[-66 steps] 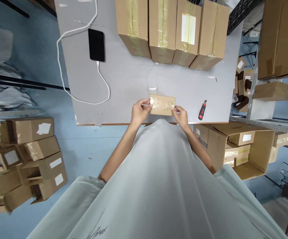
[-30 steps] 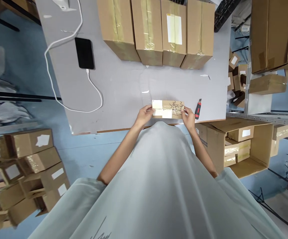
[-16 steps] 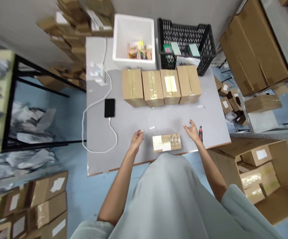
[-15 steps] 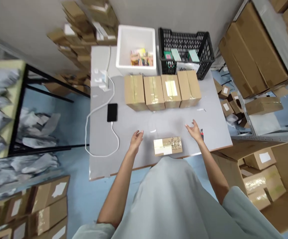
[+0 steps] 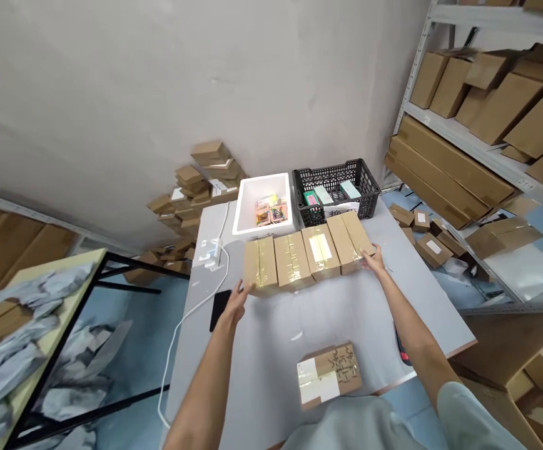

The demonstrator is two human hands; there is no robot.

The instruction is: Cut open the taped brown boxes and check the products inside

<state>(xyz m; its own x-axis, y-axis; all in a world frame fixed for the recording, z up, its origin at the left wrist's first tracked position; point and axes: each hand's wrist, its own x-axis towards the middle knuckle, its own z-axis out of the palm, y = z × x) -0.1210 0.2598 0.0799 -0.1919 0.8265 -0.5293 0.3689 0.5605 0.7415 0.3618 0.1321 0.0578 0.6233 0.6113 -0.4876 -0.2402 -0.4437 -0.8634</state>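
Boxes (image 5: 293, 256) stand four abreast on the bench (image 5: 271, 362), and here come the ends of that row: a hand at each! The left hand (image 5: 236, 301) is open, fingers loosely spread at the front corner of the leftmost box (image 5: 259, 262); whether it actually touches, I can't tell. The right hand (image 5: 373, 259) is half open, fingertips against the front corner of the rightmost box (image 5: 350, 239), not wrapped round it. And progress? Tape shows on all four, so sealing looks done, and the third wears a white label (image 5: 320, 247). Nearer the front edge, apart from both hands, lies a smaller box (image 5: 330, 376), taped, labelled, marked in black: finished, by the look of it. Whether anything is left inside the boxes' handling, the view doesn't show.
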